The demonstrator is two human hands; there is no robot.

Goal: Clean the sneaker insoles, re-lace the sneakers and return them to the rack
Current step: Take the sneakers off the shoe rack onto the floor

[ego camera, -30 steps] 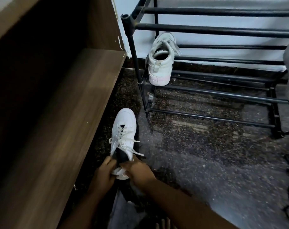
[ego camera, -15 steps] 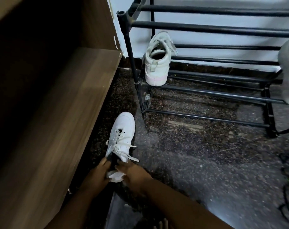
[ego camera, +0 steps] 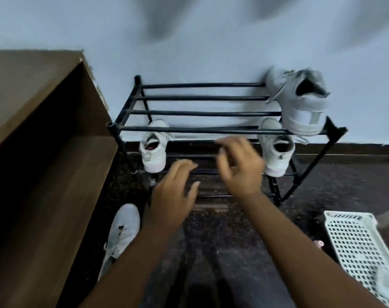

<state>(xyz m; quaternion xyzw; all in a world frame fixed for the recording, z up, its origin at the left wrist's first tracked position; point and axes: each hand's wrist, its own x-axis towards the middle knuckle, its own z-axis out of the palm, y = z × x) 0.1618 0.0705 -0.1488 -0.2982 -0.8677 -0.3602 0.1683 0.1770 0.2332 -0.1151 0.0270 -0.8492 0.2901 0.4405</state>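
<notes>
L hand (ego camera: 173, 193), R hand (ego camera: 241, 168) empty before rack (ego camera: 200, 112); sneaker (ego camera: 122, 227) on floor (ego camera: 238, 232).

Brown wooden cabinet (ego camera: 44, 152) on the left, open front, inside in shadow. Pale blue wall (ego camera: 211, 41) behind, blurred grey streaks near the top. Dark skirting strip (ego camera: 355, 150) along the wall base. Dark speckled floor (ego camera: 344, 185). White perforated plastic basket (ego camera: 355, 238) at lower right on the floor. Small pink item (ego camera: 319, 243) just beside its left edge, too small to identify.
</notes>
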